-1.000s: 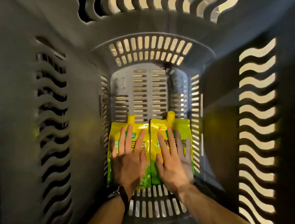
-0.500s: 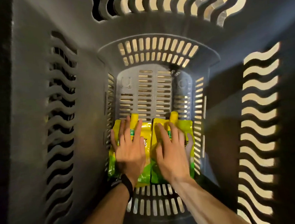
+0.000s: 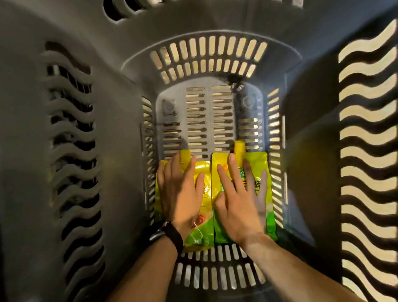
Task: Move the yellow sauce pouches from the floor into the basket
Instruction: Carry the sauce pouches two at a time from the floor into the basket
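Two yellow sauce packs show up in the head cam, both going green at the near end: the left pouch (image 3: 198,235) and the right pouch (image 3: 258,161). They're lying flat on the slotted bottom of the grey basket (image 3: 197,117), at the near end of it, side by side with their long edges touching. Both point their spouts away from the camera. The right pouch's cap (image 3: 239,146) sticks out past the fingertips, while the left one's cap (image 3: 185,155) is half hidden behind fingers.

The left hand (image 3: 181,195) is laid palm-down on the left pouch. Its fingers (image 3: 176,162) are straight and pretty close together, reaching up to the spout end, with the thumb stuck out toward the middle seam. No curling around anything, just flat on top. There's a black wristband (image 3: 170,235) on that wrist.

The right hand (image 3: 240,209) does the same on the right pouch, palm down, but its fingers (image 3: 234,169) are fanned out wider. The thumb sits near the line where the two pouches meet. It's a bit motion-blurred on the pinky side, so I can't tell how hard it's pressing.

Tall basket walls with wavy cutouts fill the rest of the shot on all sides.
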`<state>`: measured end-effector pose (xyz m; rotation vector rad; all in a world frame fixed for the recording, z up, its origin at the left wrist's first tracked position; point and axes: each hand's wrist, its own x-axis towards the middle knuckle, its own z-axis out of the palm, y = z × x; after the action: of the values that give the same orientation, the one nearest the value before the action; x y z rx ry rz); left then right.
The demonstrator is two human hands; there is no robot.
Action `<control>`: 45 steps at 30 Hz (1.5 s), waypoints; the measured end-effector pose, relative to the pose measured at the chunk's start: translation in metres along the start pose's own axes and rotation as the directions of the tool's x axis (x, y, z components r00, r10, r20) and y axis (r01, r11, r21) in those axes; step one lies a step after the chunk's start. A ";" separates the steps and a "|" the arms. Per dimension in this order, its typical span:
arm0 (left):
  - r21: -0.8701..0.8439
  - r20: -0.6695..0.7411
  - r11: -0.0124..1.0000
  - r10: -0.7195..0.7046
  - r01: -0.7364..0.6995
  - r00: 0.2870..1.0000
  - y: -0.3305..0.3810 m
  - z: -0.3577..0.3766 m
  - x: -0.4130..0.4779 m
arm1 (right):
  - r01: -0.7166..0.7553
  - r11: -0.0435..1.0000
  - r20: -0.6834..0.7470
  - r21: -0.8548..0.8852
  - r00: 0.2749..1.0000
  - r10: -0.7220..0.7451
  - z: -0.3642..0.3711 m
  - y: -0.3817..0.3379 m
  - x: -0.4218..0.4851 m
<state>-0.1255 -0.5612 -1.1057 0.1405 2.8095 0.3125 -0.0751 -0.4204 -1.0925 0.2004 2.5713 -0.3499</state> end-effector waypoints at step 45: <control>0.209 0.122 0.962 0.152 -0.175 0.981 -0.010 0.013 -0.025 | 0.003 0.999 -0.034 0.047 0.999 -0.002 -0.004 0.005 0.002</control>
<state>-0.0985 -0.5715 -1.1127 0.4283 2.7252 0.0295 -0.0778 -0.4140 -1.0920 0.2222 2.5986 -0.4122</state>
